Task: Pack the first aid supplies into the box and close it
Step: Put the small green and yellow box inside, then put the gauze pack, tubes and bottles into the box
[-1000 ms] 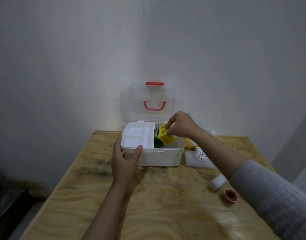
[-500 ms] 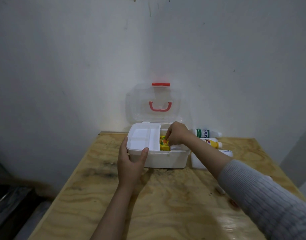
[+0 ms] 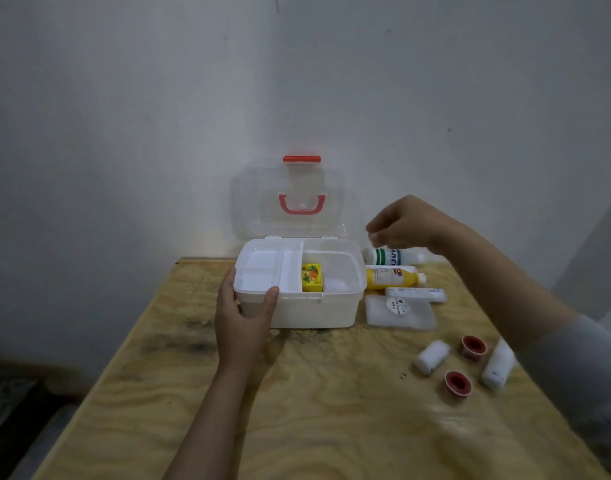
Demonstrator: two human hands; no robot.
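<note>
Left hand (image 3: 243, 327) clamped on box (image 3: 317, 313) at its 7 o'clock corner, thumb hooked over rim; lid (image 3: 286, 195) upright at 12, yellow carton (image 3: 312, 277) standing inside against the tray. Right hand (image 3: 404, 223) empty, fingers loosely curled, hovering at 2 o'clock over green-banded bottle (image 3: 392, 256); yellow bottle (image 3: 392, 277), tube (image 3: 416, 294), flat pack (image 3: 401, 311), two red-capped rolls (image 3: 458, 382) and gauze rolls (image 3: 431, 357) unpacked at 3–4. Risk: bottles lying on their sides, likely to roll off if nudged; carton could tip when bottles go in.

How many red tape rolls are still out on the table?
2. One red tape roll lies beside the right forearm; the other sits nearer the camera. The arm may hide more.
</note>
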